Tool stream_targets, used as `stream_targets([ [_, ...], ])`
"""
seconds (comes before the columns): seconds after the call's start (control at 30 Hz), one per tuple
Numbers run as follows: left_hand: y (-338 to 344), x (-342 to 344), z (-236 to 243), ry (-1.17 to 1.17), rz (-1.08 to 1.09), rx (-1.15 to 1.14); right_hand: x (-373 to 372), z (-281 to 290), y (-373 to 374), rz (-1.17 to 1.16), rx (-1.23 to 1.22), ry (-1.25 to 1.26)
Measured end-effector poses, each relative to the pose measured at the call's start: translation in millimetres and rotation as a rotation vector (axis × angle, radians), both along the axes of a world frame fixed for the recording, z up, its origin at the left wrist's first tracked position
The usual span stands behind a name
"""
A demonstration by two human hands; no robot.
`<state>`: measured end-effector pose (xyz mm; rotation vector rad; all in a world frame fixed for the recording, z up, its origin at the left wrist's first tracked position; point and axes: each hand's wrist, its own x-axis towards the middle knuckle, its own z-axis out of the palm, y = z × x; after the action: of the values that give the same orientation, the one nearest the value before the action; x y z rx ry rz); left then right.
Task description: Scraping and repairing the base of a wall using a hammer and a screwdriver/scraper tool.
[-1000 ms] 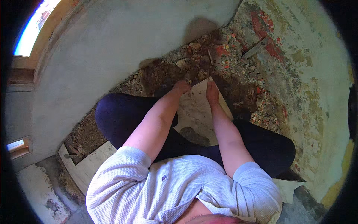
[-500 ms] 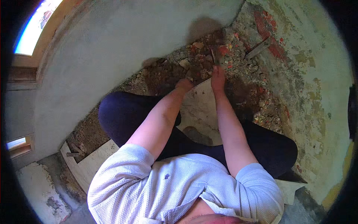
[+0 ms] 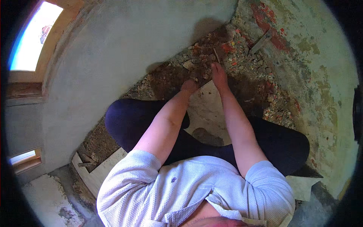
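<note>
The person's right hand (image 3: pixel 220 76) is at the far corner of a pale, grey-veined, flat stone-like slab (image 3: pixel 206 108), its fingers beside the near end of a thin, light-brown stick (image 3: pixel 216 55); whether they grip it cannot be told. The left hand (image 3: pixel 190 86), apart from the right, is at the slab's upper-left edge (its finger closure is hidden too). The slab lies between the forearms and the dark-trousered legs (image 3: pixel 138 119). Beyond spread brown soil and broken grey-and-red rubble (image 3: pixel 242 62), then a flat grey strip (image 3: pixel 261 41) and a smooth pale-grey wall (image 3: pixel 124 45).
</note>
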<state>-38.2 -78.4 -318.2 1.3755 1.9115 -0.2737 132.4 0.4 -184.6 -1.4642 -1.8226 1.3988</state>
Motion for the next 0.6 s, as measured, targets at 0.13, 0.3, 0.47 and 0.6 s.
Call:
stream_targets([
  [0.13,-21.7,-29.3,-10.7,0.260,-0.332,0.128,-15.1,-9.1,-19.7,-0.035,0.030,0.176],
  [0.3,23.0,26.9,29.3,-0.087,0.187,0.153,71.8,-156.2,-15.5,0.181,0.338,-0.522],
  [0.47,-3.0,-13.6,14.2,-0.034,0.082,-0.137,6.1,-68.5,-27.2,-0.010,0.129,-0.193],
  [0.6,3.5,8.5,21.0,-0.065,0.106,0.063,6.9,-33.6,16.7,-0.128,0.162,0.104],
])
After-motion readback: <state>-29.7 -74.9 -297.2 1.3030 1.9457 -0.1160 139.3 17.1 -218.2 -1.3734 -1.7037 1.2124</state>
